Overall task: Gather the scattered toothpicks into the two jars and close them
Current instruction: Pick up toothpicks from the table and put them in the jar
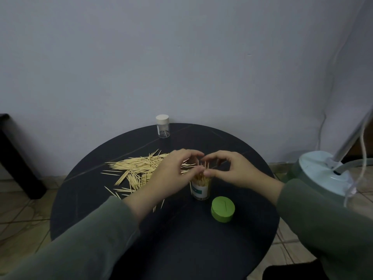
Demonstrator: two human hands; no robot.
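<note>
A clear labelled jar (200, 190) stands open near the middle of the round black table (165, 249), packed with upright toothpicks (202, 177). Its green lid (222, 209) lies just to the front right of it. My left hand (171, 174) and my right hand (234, 168) meet over the jar's mouth. The thumb and curled fingers of each hand close round the toothpick tips that stick up out of the jar. A loose pile of scattered toothpicks (135, 168) lies to the left, partly hidden under my left hand. A second clear jar (163, 129) with a white lid on it stands at the table's far edge.
A wall rises right behind the table. A pale green lamp base (321, 174) with a pole and cables sits on the floor at the right. A dark piece of furniture (14, 158) stands at the left. The floor is tiled.
</note>
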